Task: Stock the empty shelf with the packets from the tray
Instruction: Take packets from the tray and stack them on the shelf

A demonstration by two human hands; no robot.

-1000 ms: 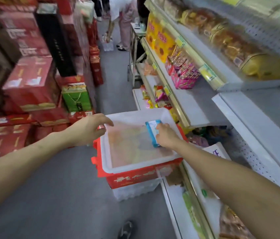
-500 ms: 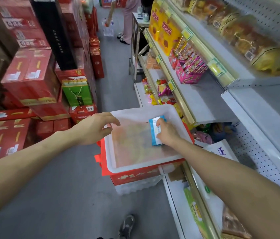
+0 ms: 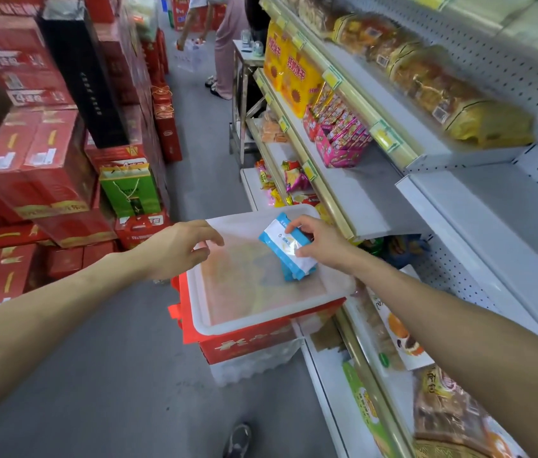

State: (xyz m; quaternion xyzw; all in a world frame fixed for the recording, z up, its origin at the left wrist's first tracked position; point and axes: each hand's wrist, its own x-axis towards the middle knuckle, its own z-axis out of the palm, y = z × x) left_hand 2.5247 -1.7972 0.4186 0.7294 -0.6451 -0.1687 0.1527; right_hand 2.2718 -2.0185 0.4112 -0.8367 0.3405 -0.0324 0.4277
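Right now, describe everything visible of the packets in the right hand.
The packets are a small stack of glossy blue-and-white plastic wrappers, flat and rectangular; the count is unclear. The top one shows a white face with print too blurred to read. The right hand grips them, tilted, over the tray's far right part. Whether they touch its floor cannot be told.

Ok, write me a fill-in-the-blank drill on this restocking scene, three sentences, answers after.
1. The right hand grips blue-and-white packets over the ____ tray.
2. The tray rests on a ____ box.
3. The left hand, near the tray's left rim, holds ____.

Missing words: white; red; nothing.
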